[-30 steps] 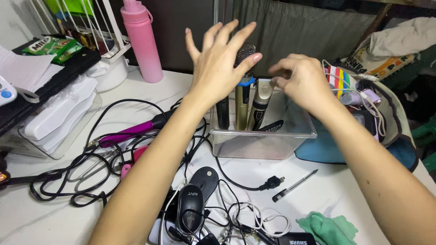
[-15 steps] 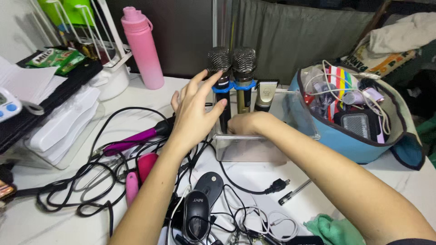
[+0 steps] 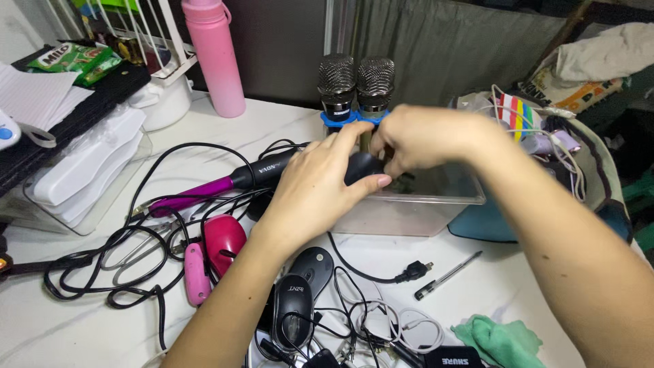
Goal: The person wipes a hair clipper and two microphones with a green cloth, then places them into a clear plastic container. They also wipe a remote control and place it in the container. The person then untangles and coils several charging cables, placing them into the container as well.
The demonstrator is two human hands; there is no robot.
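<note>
Microphones (image 3: 355, 85) stand in the clear bin (image 3: 415, 204); left hand (image 3: 317, 187) grips a black object (image 3: 361, 165), right hand (image 3: 426, 136) curls closed, its grasp hidden.

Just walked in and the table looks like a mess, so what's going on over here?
A person has both hands at a clear plastic bin on a white table. The left hand grips a dark rounded object at the bin's rim; the right hand reaches in beside it. Two microphones stand upright in the bin. Tangled cables, computer mice and a pen lie around.
</note>
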